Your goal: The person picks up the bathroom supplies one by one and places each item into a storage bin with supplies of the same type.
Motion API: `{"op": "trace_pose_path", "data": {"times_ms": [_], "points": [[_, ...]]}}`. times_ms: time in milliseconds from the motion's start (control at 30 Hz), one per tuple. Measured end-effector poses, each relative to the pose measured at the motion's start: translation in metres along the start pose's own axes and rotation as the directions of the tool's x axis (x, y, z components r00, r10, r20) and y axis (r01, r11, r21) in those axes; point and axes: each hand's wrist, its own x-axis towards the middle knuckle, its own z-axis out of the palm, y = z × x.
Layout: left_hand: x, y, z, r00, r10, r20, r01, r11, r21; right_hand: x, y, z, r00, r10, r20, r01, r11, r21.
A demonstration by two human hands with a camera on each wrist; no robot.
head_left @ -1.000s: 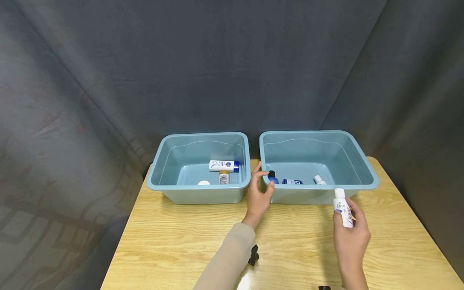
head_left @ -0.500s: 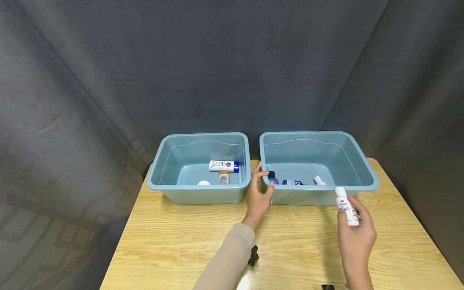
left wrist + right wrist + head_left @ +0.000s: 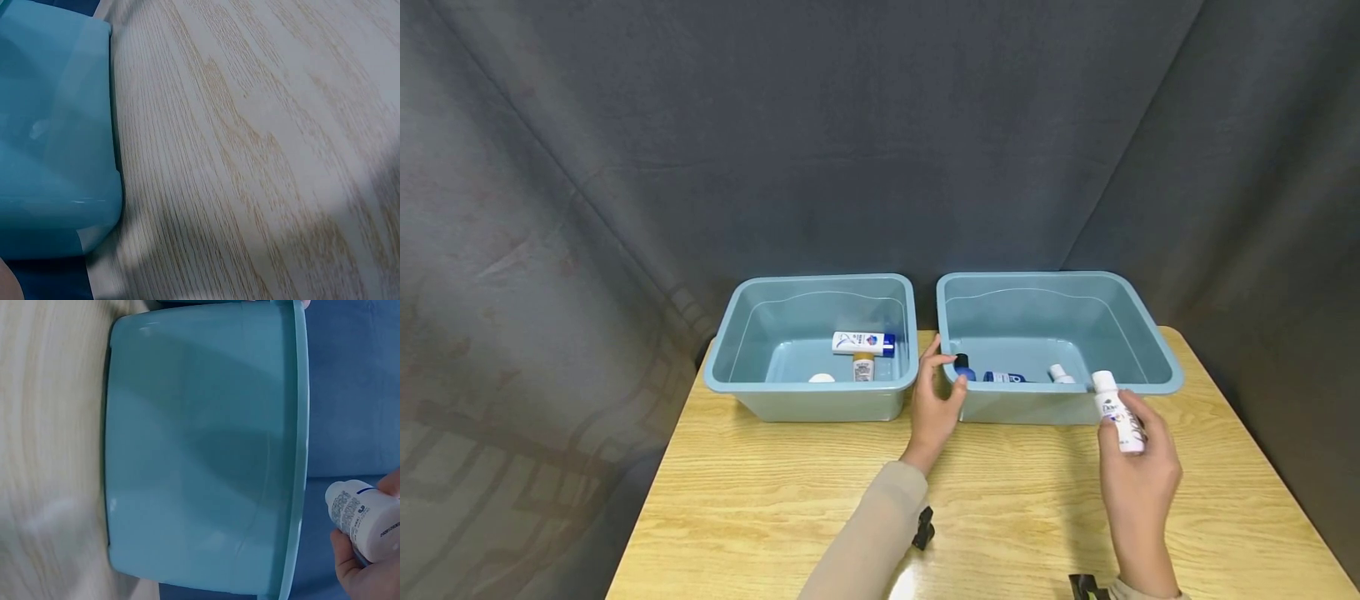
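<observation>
My right hand (image 3: 1144,467) holds a small white Dove bottle (image 3: 1122,419) between thumb and fingers, its white cap tilted up and to the left. In the head view the cap overlaps the front rim of the right blue bin (image 3: 1037,389). Seen from the right wrist, the bottle (image 3: 369,519) is beyond the bin's rim level, with printed text facing the camera. My left hand (image 3: 934,412) grips the near left corner of that same bin, thumb at the front rim and fingers along the side. Inside lie a dark-capped blue bottle (image 3: 965,367), a blue labelled bottle (image 3: 1004,377) and a white-capped bottle (image 3: 1061,374).
The left blue bin (image 3: 812,388) holds a white tube with a blue cap (image 3: 862,343), a gold-topped bottle (image 3: 863,367) and a white round piece (image 3: 822,378). Both bins stand on a wooden table (image 3: 760,500) before a dark grey curtain (image 3: 880,142).
My right hand has moved slightly right, then up toward the bin, with the bottle tilting further left. My left hand stays at the bin's corner.
</observation>
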Motion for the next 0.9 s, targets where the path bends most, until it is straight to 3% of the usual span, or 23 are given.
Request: {"op": "trace_pose_path", "data": {"times_ms": [500,900], "points": [[0.001,0.000,0.000,1.000,0.026,-0.002,-0.026,1.000,0.013,0.011,-0.011,0.008,0.995,-0.094,0.040,0.094,0.996,-0.005],[0.000,-0.002,0.001,1.000,0.005,-0.009,-0.005,1.000,0.014,0.016,-0.016,0.015,0.987,-0.120,0.108,0.126,0.991,-0.053]]}}
